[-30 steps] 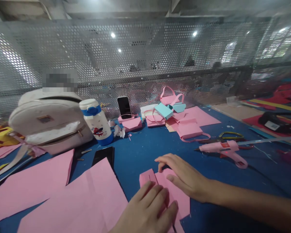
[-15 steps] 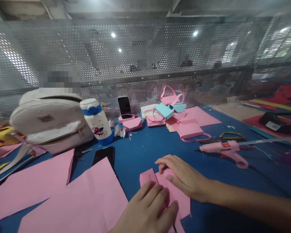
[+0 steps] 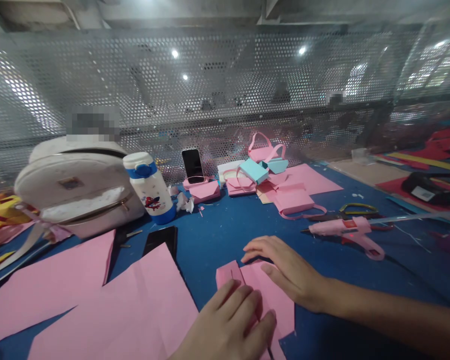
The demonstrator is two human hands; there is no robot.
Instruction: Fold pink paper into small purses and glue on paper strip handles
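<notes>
A piece of folded pink paper (image 3: 275,295) lies on the blue tabletop in front of me, its left part creased up into a narrow raised strip. My left hand (image 3: 228,320) presses down on that strip from the near side, fingers curled over the paper and hiding its middle. Over the far right part of the same paper rests my right hand (image 3: 285,272), fingers stretched out and pointing left, with the thumb apart from them. Large pink paper sheets (image 3: 127,310) lie just left of my left hand.
A pink glue gun (image 3: 345,230) and pliers (image 3: 358,208) lie to the right. Small paper bags (image 3: 255,171) are grouped at the back. On the left are a white backpack (image 3: 78,185), a bottle (image 3: 152,195) and a dark phone (image 3: 161,240). A perforated metal panel (image 3: 225,100) stands behind.
My right hand has shifted slightly and its fingers have straightened from a more bent pose. The left hand and the folded paper look the same as before.
</notes>
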